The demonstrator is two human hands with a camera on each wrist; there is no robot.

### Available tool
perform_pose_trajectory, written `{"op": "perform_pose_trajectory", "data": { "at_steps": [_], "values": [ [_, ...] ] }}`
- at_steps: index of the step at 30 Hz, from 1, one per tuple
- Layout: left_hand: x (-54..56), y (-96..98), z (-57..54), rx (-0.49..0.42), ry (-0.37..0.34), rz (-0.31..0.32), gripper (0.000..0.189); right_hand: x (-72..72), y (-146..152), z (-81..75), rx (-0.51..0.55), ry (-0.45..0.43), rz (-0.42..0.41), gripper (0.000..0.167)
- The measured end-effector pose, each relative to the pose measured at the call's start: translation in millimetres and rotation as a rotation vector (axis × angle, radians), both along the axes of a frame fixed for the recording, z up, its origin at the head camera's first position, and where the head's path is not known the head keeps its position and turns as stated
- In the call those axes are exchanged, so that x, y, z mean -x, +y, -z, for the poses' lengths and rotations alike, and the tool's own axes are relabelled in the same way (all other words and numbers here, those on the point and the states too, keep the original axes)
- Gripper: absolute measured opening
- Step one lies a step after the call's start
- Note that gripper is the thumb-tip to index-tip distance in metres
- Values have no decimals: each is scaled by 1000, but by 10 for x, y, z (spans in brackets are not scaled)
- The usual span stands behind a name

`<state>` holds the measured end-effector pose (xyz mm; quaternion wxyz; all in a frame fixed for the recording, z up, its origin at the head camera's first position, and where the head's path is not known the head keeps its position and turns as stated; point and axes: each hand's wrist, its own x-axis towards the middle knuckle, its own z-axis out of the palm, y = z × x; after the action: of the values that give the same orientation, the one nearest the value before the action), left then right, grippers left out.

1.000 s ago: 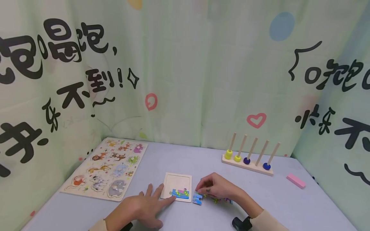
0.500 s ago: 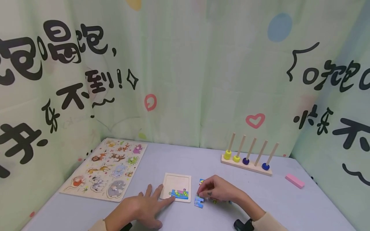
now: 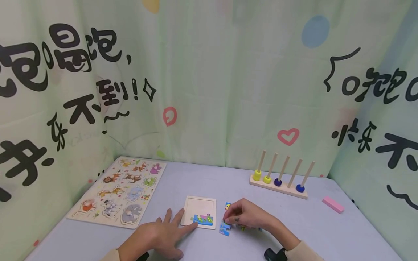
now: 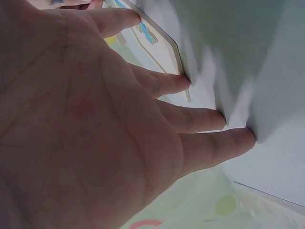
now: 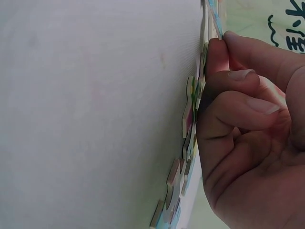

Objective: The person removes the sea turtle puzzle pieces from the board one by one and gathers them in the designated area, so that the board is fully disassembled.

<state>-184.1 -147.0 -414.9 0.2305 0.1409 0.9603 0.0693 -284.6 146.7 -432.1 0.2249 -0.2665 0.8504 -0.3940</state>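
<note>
My left hand [image 3: 164, 233] lies spread, with fingertips on the table and at the left and lower edges of a small wooden puzzle tray [image 3: 200, 203]. Joined jigsaw pieces [image 3: 204, 220] in blue, green and purple fill the tray's lower part. Just right of the tray, my right hand [image 3: 248, 214] pinches a light-blue jigsaw piece [image 3: 224, 229] between thumb and index finger; the piece [image 5: 215, 21] stands tilted in the right wrist view. My other right fingers are curled in. Several loose jigsaw pieces [image 5: 188, 119] lie beneath and beside this hand, partly hidden by it.
A big animal puzzle board [image 3: 119, 190] lies at the left. Toward the back right stands a wooden peg rack [image 3: 279, 186] with yellow and dark-blue beads. A pink block [image 3: 333, 204] is near the right edge. Printed curtains [image 3: 209, 90] enclose the table.
My right hand has shifted slightly right with the light-blue piece, uncovering another piece behind the fingers. Over the last half second it has barely moved. My left hand has stayed in place.
</note>
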Motion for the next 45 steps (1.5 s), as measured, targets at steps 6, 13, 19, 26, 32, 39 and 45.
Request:
{"op": "perform_pose_trajectory", "data": {
  "at_steps": [6,13,19,26,32,39,45],
  "values": [
    [4,-1,-4,4,1,2,80,1,12,-6,2,-7,11,8],
    [9,-9,-2,-4,-11,-3,80,-4,-2,1,9,3,18,9],
    [3,-19,-5,-6,-10,-12,82,3,-56,-1,12,21,2,8],
    [-2,-32,-12,-7,-13,-12,82,17,-163,-11,15,29,-16,9],
    [36,-98,-49,-21,-35,2,82,29,-300,-10,5,53,-11,8],
    [55,-214,-146,-39,-36,17,72,41,-461,-8,2,72,-24,9],
    [71,-239,-180,-48,-76,6,67,74,-577,-14,1,51,-2,9]
  ]
}}
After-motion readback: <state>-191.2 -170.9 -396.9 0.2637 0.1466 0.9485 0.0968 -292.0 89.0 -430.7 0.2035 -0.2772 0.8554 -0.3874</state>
